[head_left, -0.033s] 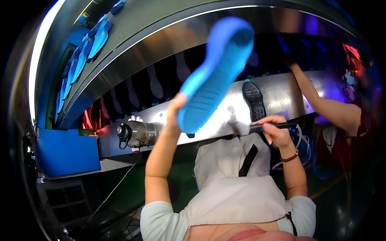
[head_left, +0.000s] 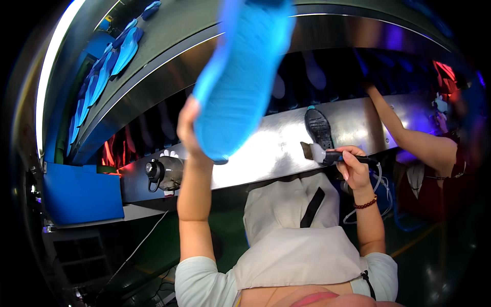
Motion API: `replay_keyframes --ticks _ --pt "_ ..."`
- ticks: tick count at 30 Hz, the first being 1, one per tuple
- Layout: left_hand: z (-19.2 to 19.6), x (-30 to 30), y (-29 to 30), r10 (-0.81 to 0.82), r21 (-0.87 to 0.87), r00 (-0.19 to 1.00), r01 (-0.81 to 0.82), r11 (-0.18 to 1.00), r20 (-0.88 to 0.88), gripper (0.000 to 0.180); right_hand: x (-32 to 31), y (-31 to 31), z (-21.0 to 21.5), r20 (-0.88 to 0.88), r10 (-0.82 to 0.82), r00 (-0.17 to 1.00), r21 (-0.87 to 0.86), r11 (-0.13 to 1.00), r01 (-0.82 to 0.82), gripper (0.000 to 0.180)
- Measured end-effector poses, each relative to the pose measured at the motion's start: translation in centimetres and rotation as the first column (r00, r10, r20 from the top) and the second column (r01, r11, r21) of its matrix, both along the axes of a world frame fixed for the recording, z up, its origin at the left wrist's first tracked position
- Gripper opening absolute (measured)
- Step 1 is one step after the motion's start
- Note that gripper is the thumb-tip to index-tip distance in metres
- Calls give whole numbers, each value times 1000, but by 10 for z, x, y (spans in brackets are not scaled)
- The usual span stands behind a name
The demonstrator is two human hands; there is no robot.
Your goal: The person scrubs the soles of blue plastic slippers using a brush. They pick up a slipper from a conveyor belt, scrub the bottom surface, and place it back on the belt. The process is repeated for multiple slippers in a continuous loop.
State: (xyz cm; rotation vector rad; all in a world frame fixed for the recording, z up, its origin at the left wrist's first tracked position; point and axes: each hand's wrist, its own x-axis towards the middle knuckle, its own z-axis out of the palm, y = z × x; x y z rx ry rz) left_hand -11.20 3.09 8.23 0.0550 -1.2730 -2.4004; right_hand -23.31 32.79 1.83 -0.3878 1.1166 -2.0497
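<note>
- A blue shoe sole (head_left: 240,77) is gripped at its lower end by the left hand (head_left: 190,132) and raised high, its flat face turned toward the head, likely so the surface can be looked over.
- A brush (head_left: 327,155) is clenched by its dark handle in the right hand (head_left: 354,166), bristles pointed left toward the sole.
- Just above the right hand, a black sole (head_left: 318,128) lies on the shiny metal conveyor (head_left: 276,148).
- Far right of it, another person's arm (head_left: 409,135) is stretched to the conveyor.
- Up left, more blue soles (head_left: 110,64) are lined along the machine.
</note>
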Motion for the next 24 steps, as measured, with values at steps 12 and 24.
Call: replay_keyframes --ticks 12,24 --pt "-54 -52 3 36 30 966 -30 999 -256 55 -7 22 -53 176 -585 792 150 811 565 18" --pt "-269 21 135 594 -972 782 236 1 190 51 1 1 -105 400 -523 753 294 851 435 15"
